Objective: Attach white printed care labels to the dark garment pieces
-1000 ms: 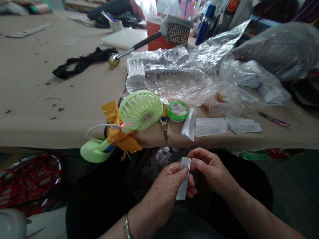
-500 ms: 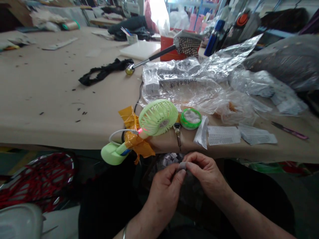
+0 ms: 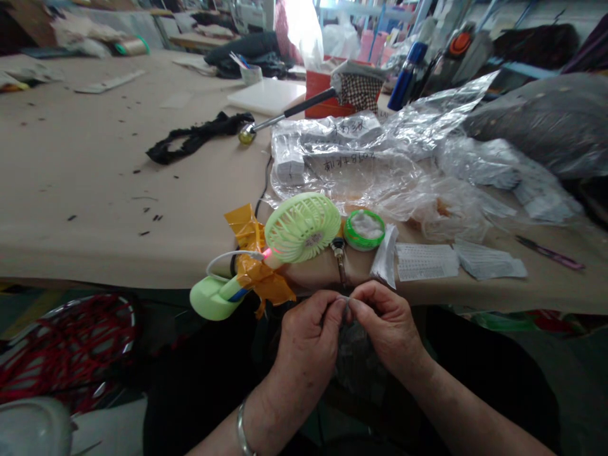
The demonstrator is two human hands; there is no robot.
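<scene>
My left hand and my right hand meet just below the table's front edge. Both have thumb and forefinger pinched on a small whitish fabric label, mostly hidden by the fingertips. Just above them, a soldering iron lies with its tip toward the edge. Beside it sits a round green tin with white wadding inside. A curved stack of white labels, a flat printed stack and a fanned stack lie to the right.
A light-green fan is fixed at the table edge with orange tape. Behind it are clear plastic bags, a hammer-like rod and black cloth. Tweezers lie at right. A red-corded basket stands lower left.
Both hands have risen slightly toward the table edge, fingertips closer together. Less of the label shows between them, and the scraps below are now mostly covered by the hands.
</scene>
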